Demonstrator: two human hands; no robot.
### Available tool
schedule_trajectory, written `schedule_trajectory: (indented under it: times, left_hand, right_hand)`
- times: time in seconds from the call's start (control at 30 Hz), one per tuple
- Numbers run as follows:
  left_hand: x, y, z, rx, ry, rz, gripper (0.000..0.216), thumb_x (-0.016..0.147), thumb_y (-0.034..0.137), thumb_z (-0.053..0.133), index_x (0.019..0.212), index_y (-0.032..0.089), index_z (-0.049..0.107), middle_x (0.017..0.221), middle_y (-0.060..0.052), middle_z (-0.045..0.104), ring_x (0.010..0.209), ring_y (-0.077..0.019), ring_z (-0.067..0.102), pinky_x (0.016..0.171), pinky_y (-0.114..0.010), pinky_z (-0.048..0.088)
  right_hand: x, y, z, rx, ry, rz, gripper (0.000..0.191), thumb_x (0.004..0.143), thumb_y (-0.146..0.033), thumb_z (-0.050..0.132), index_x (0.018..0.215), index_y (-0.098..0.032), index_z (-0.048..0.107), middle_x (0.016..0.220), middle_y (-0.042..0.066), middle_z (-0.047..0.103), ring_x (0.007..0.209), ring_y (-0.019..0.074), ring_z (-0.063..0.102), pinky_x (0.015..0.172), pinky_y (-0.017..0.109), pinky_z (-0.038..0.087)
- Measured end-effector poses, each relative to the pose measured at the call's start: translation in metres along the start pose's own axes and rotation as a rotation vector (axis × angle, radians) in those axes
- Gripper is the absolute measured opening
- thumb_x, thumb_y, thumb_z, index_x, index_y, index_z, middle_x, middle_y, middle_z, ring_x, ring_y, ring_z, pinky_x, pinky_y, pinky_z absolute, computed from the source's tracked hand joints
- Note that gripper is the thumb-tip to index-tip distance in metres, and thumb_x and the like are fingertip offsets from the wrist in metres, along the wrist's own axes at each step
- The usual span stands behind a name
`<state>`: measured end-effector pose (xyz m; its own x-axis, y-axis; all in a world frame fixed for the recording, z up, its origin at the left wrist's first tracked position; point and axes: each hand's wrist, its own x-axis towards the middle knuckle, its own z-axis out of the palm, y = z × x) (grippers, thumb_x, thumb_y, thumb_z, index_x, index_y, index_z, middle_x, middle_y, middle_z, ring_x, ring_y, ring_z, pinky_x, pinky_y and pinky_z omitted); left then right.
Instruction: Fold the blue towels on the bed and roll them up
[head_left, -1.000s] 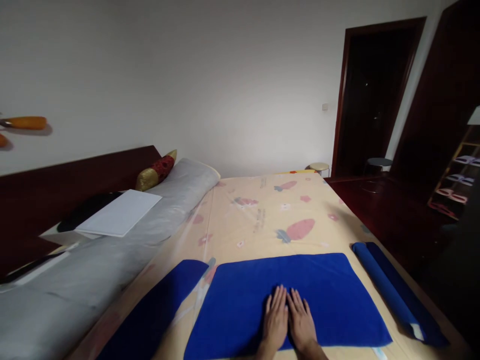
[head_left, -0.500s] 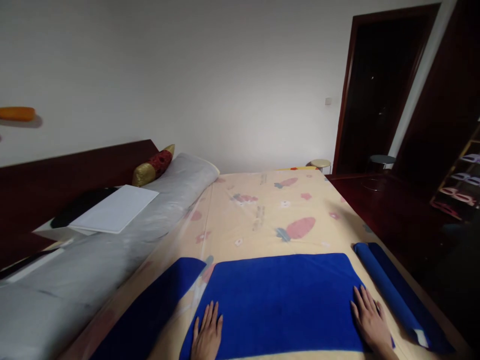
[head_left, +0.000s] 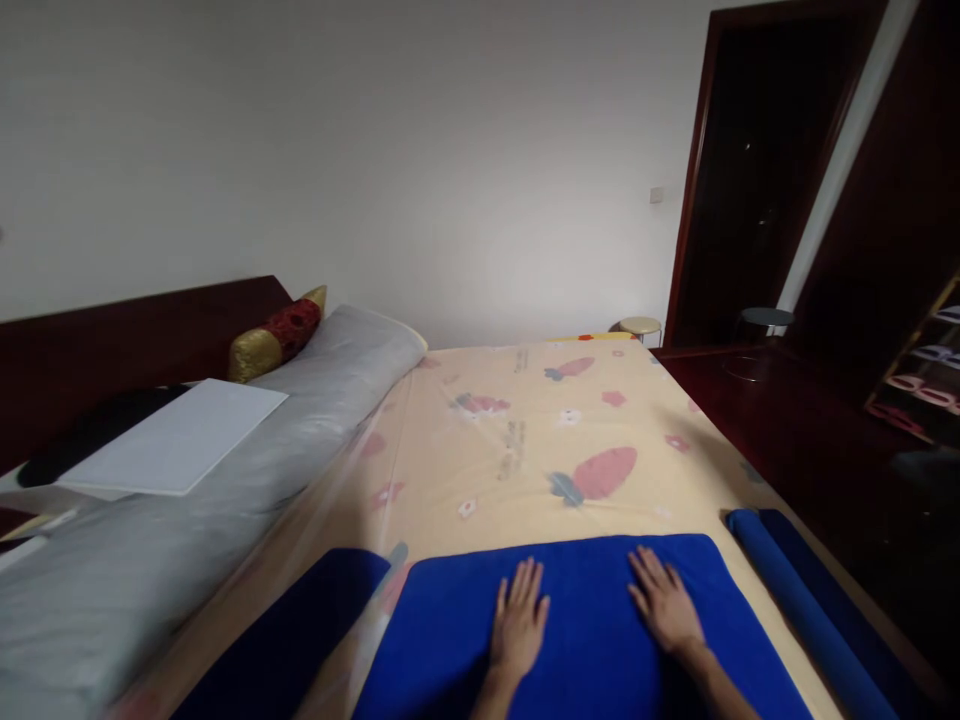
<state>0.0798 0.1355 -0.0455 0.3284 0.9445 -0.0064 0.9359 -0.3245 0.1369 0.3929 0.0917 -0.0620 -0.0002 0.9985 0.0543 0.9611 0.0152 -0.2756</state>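
Hands (head_left: 517, 625) farther forward, blue cloth (head_left: 583, 640) beneath

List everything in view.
Bed: 1, cream patterned cover, centre
Spread cloth: 1, blue, bed front
Side cloth: 1, navy, bed left
Rolled cloth: 1, blue, bed right
Headboard: 1, brown, left
Bedding: 1, grey, by headboard
Panel: 1, white, on bedding
Unclear item: 1, black, behind panel
Cushion: 1, red and gold, by headboard
Stools: 2, cream, dark, rear
Door: 1, dark, right
Switch: 1, pale, wall
Rack: 1, yellowish, right
Slippers: several, pink, pale, rack
Left hand, right hand: 2, bare, on spread cloth
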Motion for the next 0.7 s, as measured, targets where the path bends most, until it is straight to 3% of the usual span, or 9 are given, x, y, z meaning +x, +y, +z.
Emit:
schedule_trajectory:
  times: [0.07, 0.13, 0.23, 0.5, 0.7]
  left_hand:
    - [0.003, -0.059, -0.011, 0.088, 0.015, -0.246, 0.054, 0.097, 0.039, 0.025, 0.149, 0.026, 0.023, 0.157, 0.000, 0.022, 0.145, -0.0213, 0.019, 0.118, -0.051, 0.017]
    - [0.001, -0.111, -0.017, 0.157, 0.068, -0.437, 0.057, 0.096, 0.041, 0.023, 0.150, 0.023, 0.020, 0.158, -0.002, 0.020, 0.145, -0.0209, 0.019, 0.117, -0.050, 0.016]
    - [-0.005, -0.154, -0.014, 0.215, 0.151, -0.495, 0.059, 0.096, 0.044, 0.019, 0.151, 0.023, 0.017, 0.158, -0.001, 0.022, 0.146, -0.0188, 0.017, 0.118, -0.047, 0.013]
    - [-0.005, -0.144, -0.010, 0.213, 0.175, -0.477, 0.058, 0.097, 0.043, 0.015, 0.151, 0.023, 0.018, 0.157, -0.003, 0.026, 0.145, -0.0177, 0.019, 0.118, -0.046, 0.012]
    - [-0.002, -0.145, -0.031, 0.162, -0.016, -0.536, 0.057, 0.098, 0.041, 0.017, 0.151, 0.023, 0.015, 0.159, -0.002, 0.016, 0.146, -0.0185, 0.017, 0.116, -0.051, 0.016]
  right_hand:
    - [0.001, 0.057, -0.006, -0.075, 0.081, 0.137, 0.064, 0.094, -0.056, 0.027, 0.147, -0.021, 0.031, 0.155, 0.008, 0.030, 0.144, 0.0253, 0.026, 0.116, 0.050, 0.023]
    - [-0.004, 0.101, -0.007, -0.115, 0.129, 0.157, 0.067, 0.093, -0.058, 0.027, 0.148, -0.021, 0.028, 0.156, 0.007, 0.027, 0.144, 0.0244, 0.024, 0.116, 0.049, 0.022]
    - [-0.013, 0.129, -0.004, -0.150, 0.147, 0.146, 0.067, 0.093, -0.059, 0.026, 0.149, -0.022, 0.025, 0.157, 0.006, 0.024, 0.145, 0.0222, 0.021, 0.117, 0.047, 0.022]
    - [-0.013, 0.121, -0.010, -0.198, 0.145, 0.127, 0.066, 0.094, -0.056, 0.025, 0.150, -0.022, 0.026, 0.157, 0.006, 0.025, 0.146, 0.0207, 0.020, 0.116, 0.045, 0.021]
    - [-0.012, 0.121, -0.006, -0.229, 0.168, 0.162, 0.066, 0.092, -0.053, 0.019, 0.146, -0.019, 0.036, 0.156, 0.006, 0.030, 0.145, 0.0223, 0.022, 0.117, 0.048, 0.016]
